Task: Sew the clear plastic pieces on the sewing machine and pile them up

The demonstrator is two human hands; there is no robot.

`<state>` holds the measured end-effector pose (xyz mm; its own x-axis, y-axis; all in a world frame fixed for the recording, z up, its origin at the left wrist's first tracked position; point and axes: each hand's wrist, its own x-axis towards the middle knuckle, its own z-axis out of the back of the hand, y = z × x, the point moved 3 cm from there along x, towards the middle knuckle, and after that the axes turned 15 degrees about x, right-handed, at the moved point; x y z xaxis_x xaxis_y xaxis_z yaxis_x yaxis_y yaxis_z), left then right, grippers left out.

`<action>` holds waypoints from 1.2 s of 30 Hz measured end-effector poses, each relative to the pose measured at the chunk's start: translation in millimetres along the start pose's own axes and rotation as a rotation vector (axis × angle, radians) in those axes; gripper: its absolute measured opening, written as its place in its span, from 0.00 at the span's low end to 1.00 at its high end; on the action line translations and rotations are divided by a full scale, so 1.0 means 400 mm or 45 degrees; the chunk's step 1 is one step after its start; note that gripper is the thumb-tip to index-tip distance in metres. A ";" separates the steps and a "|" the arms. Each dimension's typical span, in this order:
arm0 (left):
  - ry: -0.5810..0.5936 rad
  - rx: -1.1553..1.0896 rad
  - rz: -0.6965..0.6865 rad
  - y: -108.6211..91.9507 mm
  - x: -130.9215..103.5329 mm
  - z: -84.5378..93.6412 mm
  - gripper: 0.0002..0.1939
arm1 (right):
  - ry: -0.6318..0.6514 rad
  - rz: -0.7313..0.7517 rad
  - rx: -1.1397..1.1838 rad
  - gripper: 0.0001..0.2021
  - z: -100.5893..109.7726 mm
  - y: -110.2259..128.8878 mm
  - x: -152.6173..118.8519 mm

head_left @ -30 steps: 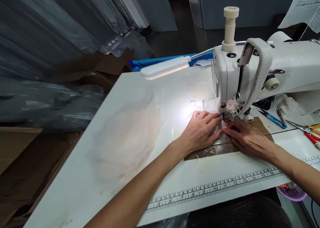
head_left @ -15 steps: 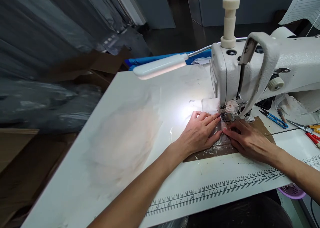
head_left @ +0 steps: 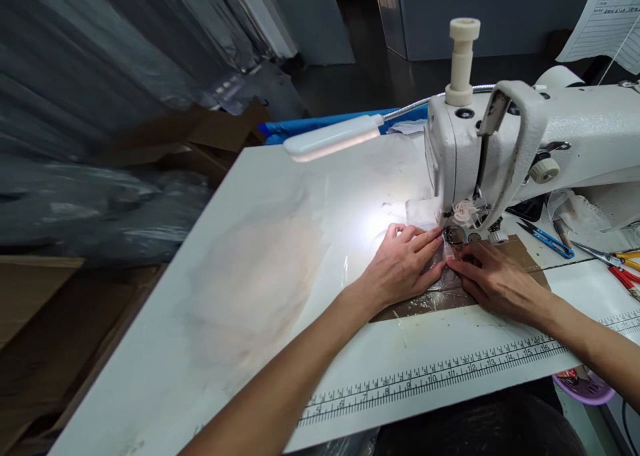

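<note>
A: Where is the narrow strip of pale, sheer fabric (head_left: 449, 251)?

B: Between the two hands, just on the near side of the needle end of the white metal sewing machine (head_left: 500, 136), at the right of the white tabletop (head_left: 280, 176).

A: How is the left hand (head_left: 407, 263) set?

B: Open and laid low, palm down, its fingers stretched toward the needle area and its thumb angled right, beside the strip.

A: And the right hand (head_left: 493, 276)?

B: Its fingers are bent, the tips at the strip's right side. I cannot tell whether they pinch it or only press; the knuckles hide that.

A: What lies beneath?

B: A flat brown sheet with a shiny, clear film (head_left: 436, 301), partly covered by both hands.

A: Anything around them?

B: On the far side, a slim white lamp (head_left: 333, 138) on a flexible metal neck lights the tabletop left of the needle. To the right lie blue-handled metal thread snips (head_left: 549, 240). Along the near edge runs a black-marked white measuring scale (head_left: 435, 381), and below that edge, at right, shows a purple plastic basket (head_left: 587, 391).
</note>
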<state>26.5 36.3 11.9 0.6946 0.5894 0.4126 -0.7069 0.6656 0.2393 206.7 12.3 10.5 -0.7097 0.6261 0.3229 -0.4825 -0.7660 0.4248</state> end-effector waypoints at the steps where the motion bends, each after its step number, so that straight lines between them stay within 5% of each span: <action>1: 0.004 0.015 -0.007 -0.001 0.001 0.000 0.19 | -0.009 0.010 -0.009 0.15 -0.001 0.000 0.000; 15: 0.122 0.132 -0.025 -0.012 0.011 0.007 0.21 | -0.097 0.027 0.026 0.14 0.006 -0.001 0.004; 36: 0.017 0.069 -0.016 -0.004 0.005 0.000 0.20 | -0.129 -0.094 0.178 0.15 0.004 -0.025 -0.001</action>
<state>29.0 36.3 12.4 0.7050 0.5873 0.3976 -0.7040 0.6476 0.2916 212.7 19.9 7.6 -0.6165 0.6966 0.3668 -0.4504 -0.6942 0.5614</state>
